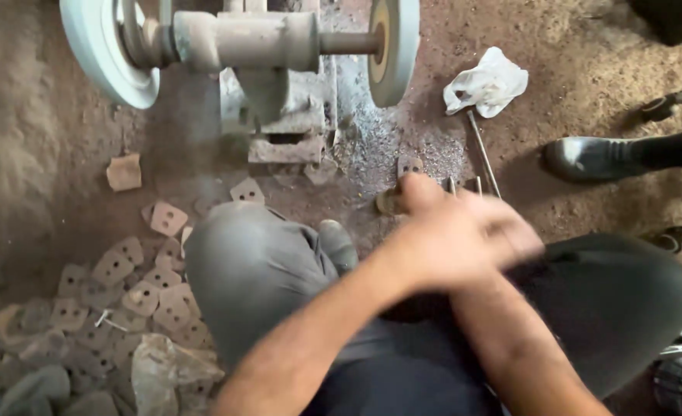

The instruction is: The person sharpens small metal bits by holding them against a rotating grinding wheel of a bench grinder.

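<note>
**Q:** What is seen closest to the camera?

**A:** Two bare forearms are crossed over grey-trousered knees (248,270). The left hand (441,231) is laid over the right hand (514,235). Both are blurred by motion, so it cannot be told whether the fingers are clenched, released or closed around anything.

**Q:** And what is nearest to the hands?

**A:** The thin metal rods (483,154) are seen on the brown dirt floor (48,154) just beyond the knuckles, apart from them. A heap of flat, two-holed metal plates (125,300) is spread at the left knee.

**Q:** What is shown further off?

**A:** A pale, dust-coated double-wheel grinder (264,46) is set on the floor. A crumpled white cloth (485,83) lies to its right, and another person's black boot (587,158) is planted beyond the rods.

**Q:** How might the handling be judged well done?

**A:** By appearances, the hands are best kept low and steady over the knees. Any piece should be gripped firmly before it is brought near the wheels.
</note>
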